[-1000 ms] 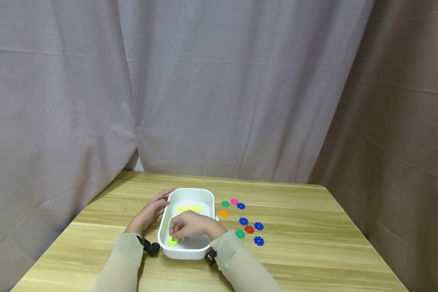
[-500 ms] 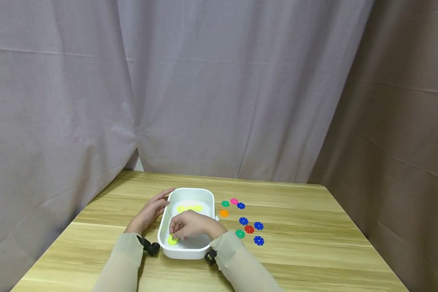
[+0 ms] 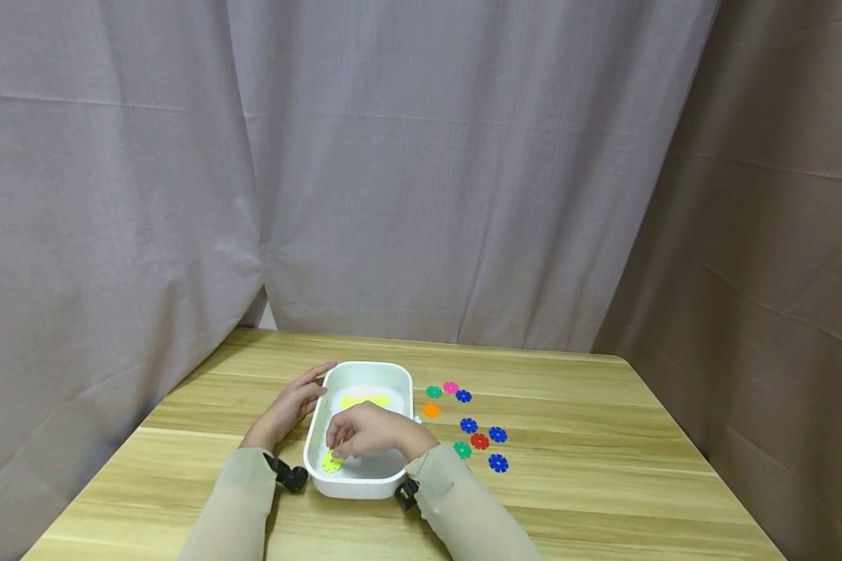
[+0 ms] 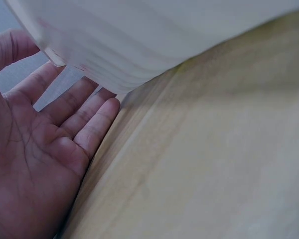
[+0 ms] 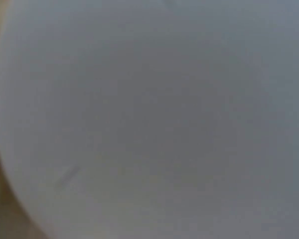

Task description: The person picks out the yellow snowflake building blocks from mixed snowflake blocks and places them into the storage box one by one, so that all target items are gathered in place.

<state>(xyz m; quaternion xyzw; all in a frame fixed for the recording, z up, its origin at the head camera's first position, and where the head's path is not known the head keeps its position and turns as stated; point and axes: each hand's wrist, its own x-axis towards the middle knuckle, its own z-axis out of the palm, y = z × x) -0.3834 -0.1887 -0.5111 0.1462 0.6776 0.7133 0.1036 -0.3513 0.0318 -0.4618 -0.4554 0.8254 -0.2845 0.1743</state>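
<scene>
A white rectangular tray (image 3: 359,488) stands on the wooden table, with yellow snowflake discs (image 3: 381,400) lying toward its far end. My left hand (image 3: 291,407) rests against the tray's left side; in the left wrist view its fingers (image 4: 95,127) extend along the outer wall. Inside the tray's near-left part, my right hand (image 3: 368,431) pinches the edge of another yellow snowflake disc (image 3: 331,463) with thumb and fingertips. This disc is close over the tray floor. The right wrist view is filled by the blurred white tray wall (image 5: 149,119), hiding the fingers there.
To the tray's right lie several loose snowflake discs: blue (image 3: 498,463), red (image 3: 480,442), green (image 3: 462,450), orange (image 3: 431,410) and pink (image 3: 451,387). A white piece (image 3: 417,419) sits right at the tray's right wall. Grey curtains (image 3: 421,195) hang behind the table.
</scene>
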